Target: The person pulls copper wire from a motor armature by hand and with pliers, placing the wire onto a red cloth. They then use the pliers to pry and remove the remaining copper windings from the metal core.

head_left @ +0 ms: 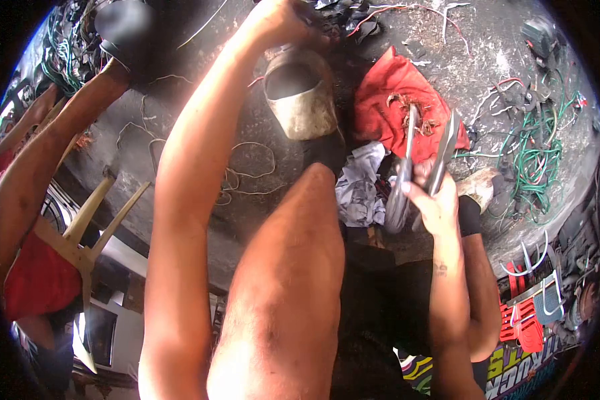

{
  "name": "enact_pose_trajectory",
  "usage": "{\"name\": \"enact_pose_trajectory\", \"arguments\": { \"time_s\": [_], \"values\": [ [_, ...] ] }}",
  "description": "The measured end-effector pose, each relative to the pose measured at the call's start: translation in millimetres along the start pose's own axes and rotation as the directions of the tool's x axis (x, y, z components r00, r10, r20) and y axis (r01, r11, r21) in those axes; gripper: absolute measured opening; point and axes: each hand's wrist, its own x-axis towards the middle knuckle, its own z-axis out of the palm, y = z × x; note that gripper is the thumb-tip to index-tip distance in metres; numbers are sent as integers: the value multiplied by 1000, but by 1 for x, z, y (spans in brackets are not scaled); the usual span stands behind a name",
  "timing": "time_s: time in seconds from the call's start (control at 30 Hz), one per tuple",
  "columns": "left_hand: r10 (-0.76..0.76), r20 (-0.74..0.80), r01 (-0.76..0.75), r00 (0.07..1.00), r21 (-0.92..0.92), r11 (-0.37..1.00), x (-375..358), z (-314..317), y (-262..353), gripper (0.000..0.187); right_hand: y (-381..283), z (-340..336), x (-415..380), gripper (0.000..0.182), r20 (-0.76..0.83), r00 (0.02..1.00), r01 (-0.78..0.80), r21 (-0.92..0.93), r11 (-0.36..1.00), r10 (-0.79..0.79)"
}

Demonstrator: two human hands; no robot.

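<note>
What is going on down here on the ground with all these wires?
A person sits low over a dirty concrete floor. Their right hand grips a pair of large metal shears, blades up and parted, over a red cloth with bits of copper-coloured wire on it. Their left hand reaches past a dented metal pot toward a heap of scrap wire. Green cable lies tangled to the right. Another person in red crouches at the left.

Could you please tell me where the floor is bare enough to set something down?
The grey concrete floor is barest between the dented metal pot and the thin pale wire loops. Right of the red cloth, tangled green wires crowd it.
</note>
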Motion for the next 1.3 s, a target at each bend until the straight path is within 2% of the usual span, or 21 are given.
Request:
{"name": "enact_pose_trajectory", "arguments": {
  "time_s": [0.07,0.1,0.17,0.2,0.23,0.27,0.3,0.33,0.37,0.43,0.5,0.57,0.63,0.67,0.77,0.83,0.9,0.93,1.17,1.23,1.3],
  "values": [
    [-54,47,60,997,-153,986,0,0,-3,38,-29,22,22,23,80,997,-4,108,994,-4],
    [-58,44,65,997,-158,985,-1,2,-3,38,-39,31,33,19,114,993,8,122,992,-22],
    [-131,-85,120,988,-124,985,-2,5,-4,32,-56,57,52,19,47,999,-8,270,963,-5],
    [-136,-87,124,987,-127,984,-6,10,-6,32,-59,63,62,19,56,998,7,260,966,-22],
    [-79,-300,0,951,-255,967,-10,19,-12,30,-65,69,71,23,69,998,-7,281,960,-13],
    [-50,-502,-148,863,-346,926,-17,21,-7,29,-66,71,81,22,63,998,-4,235,972,-11],
    [-54,-501,-144,864,-348,926,-26,22,-3,29,-67,73,90,22,57,998,-2,188,982,-9],
    [22,-580,-218,814,-270,938,-48,16,21,31,-72,81,96,25,44,998,-45,276,960,34],
    [100,-650,-286,753,-187,940,-64,13,36,34,-66,80,107,26,-9,999,-47,178,983,49],
    [456,-526,-522,718,26,852,-86,31,18,60,-69,86,116,28,-35,997,75,55,996,-73],
    [643,-448,-687,621,83,722,-106,44,23,69,-70,83,124,27,8,992,130,8,992,-130],
    [675,-406,-696,616,120,708,-120,49,33,61,-75,84,123,26,55,982,180,-33,983,-178],
    [729,-372,-727,574,176,663,-121,59,41,55,-85,85,123,27,20,994,106,-83,991,-104],
    [725,-423,-721,544,206,661,-117,63,44,51,-87,88,123,28,-9,998,69,-2,998,-69],
    [744,-463,-750,481,222,623,-102,62,45,48,-89,81,130,27,-4,994,111,-114,987,-112],
    [752,-470,-774,463,198,601,-95,64,52,43,-88,81,130,24,-16,990,135,-85,987,-137],
    [704,-487,-754,517,129,644,-93,69,57,40,-92,82,125,21,41,995,86,130,988,-93],
    [710,-501,-762,494,144,632,-90,70,58,39,-92,82,123,19,58,996,61,175,983,-73],
    [674,-567,-732,473,173,659,-93,75,62,34,-94,84,125,20,94,995,21,154,988,-36],
    [682,-552,-739,479,165,653,-95,73,61,41,-94,84,127,22,145,979,128,111,986,-143],
    [668,-572,-736,477,155,659,-93,74,60,39,-92,83,131,23,139,981,128,67,989,-137]
  ]
}}
